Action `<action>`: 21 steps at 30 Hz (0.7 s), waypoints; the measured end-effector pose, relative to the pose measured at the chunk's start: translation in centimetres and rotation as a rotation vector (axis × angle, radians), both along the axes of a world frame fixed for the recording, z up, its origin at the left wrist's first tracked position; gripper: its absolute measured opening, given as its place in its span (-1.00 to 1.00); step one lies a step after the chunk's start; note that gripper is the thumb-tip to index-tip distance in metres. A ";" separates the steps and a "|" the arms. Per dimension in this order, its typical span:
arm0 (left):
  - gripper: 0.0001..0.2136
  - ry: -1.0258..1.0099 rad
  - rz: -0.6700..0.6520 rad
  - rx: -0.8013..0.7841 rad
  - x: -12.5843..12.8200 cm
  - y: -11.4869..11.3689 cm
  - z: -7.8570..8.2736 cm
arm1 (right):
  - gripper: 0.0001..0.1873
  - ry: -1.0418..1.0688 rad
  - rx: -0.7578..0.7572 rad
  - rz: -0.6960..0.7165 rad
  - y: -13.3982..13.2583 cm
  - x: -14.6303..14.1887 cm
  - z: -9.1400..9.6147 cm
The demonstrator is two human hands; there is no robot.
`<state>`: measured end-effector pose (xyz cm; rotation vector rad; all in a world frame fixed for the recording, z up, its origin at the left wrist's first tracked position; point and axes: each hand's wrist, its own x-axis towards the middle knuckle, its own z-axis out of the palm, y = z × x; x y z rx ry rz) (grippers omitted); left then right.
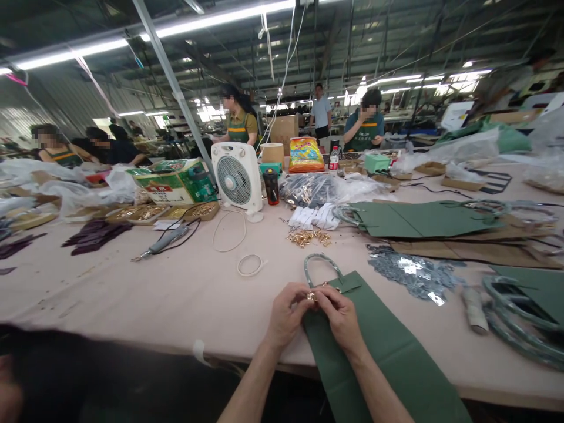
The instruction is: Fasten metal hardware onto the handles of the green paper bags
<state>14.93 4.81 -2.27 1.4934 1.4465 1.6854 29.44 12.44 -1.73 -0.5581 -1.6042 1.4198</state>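
Observation:
A green bag panel (374,335) lies in front of me, its near end hanging over the table edge. At its far end a wrapped tubular handle (308,261) arches up. Over that end my left hand (285,311) and my right hand (338,311) meet, fingertips pinched together. Between them sits a small gold metal fitting (311,296), which both hands grip. Its exact kind is too small to make out. Another bit of gold hardware shows just behind my right fingers.
Loose gold hardware (308,237) lies beyond my hands. A tape roll (249,265), a corded electric screwdriver (165,239) and a fan (238,179) stand or lie leftward. To the right are small grey pieces (409,270), stacked green panels (432,217) and more handles (515,317). Several people work beyond.

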 end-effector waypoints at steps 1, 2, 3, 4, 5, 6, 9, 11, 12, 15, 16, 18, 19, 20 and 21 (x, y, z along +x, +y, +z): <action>-0.87 -0.007 -0.008 -0.014 0.0 -0.1 0.1 | -0.75 -0.013 0.014 -0.013 0.0 0.0 0.0; -0.86 -0.013 -0.016 -0.024 0.1 -0.1 0.2 | -0.75 -0.025 0.026 -0.028 -0.1 0.0 0.0; -0.85 -0.017 -0.020 -0.032 0.1 -0.1 0.3 | -0.75 -0.034 0.035 -0.040 -0.1 0.0 0.0; -0.85 -0.019 -0.020 -0.035 0.1 -0.2 0.3 | -0.74 -0.039 0.042 -0.053 -0.2 0.0 0.0; -0.85 -0.019 -0.018 -0.036 0.2 -0.2 0.4 | -0.74 -0.044 0.046 -0.062 -0.2 -0.1 0.0; -0.84 -0.015 -0.012 -0.035 0.2 -0.2 0.5 | -0.74 -0.046 0.046 -0.068 -0.2 -0.1 0.0; -0.84 0.018 0.004 -0.029 0.3 -0.2 0.8 | -0.72 -0.043 0.034 -0.066 -0.2 -0.2 0.0; -0.84 0.048 0.009 -0.023 0.3 -0.2 1.0 | -0.71 -0.039 0.026 -0.061 -0.2 -0.2 0.1; -0.84 0.065 0.009 -0.020 0.3 -0.2 1.1 | -0.70 -0.036 0.022 -0.061 -0.1 -0.1 0.1; -0.84 0.112 0.020 -0.009 0.3 -0.2 1.3 | -0.68 -0.027 -0.016 -0.044 0.0 -0.1 0.0; -0.84 0.118 0.027 -0.003 0.2 -0.2 1.3 | -0.67 -0.020 -0.056 -0.022 0.1 -0.1 -0.1; -0.85 0.108 0.053 0.015 0.2 -0.1 1.3 | -0.62 0.027 -0.219 0.032 0.0 -0.3 -0.3; -0.86 0.100 0.064 0.029 0.1 0.0 1.2 | -0.56 0.063 -0.331 0.065 -0.1 -0.4 -0.5; -0.86 0.096 0.069 0.043 0.1 0.0 1.1 | -0.51 0.101 -0.441 0.097 -0.2 -0.6 -0.5; -0.86 0.100 0.070 0.055 0.0 0.0 1.0 | -0.46 0.136 -0.531 0.130 -0.3 -0.7 -0.6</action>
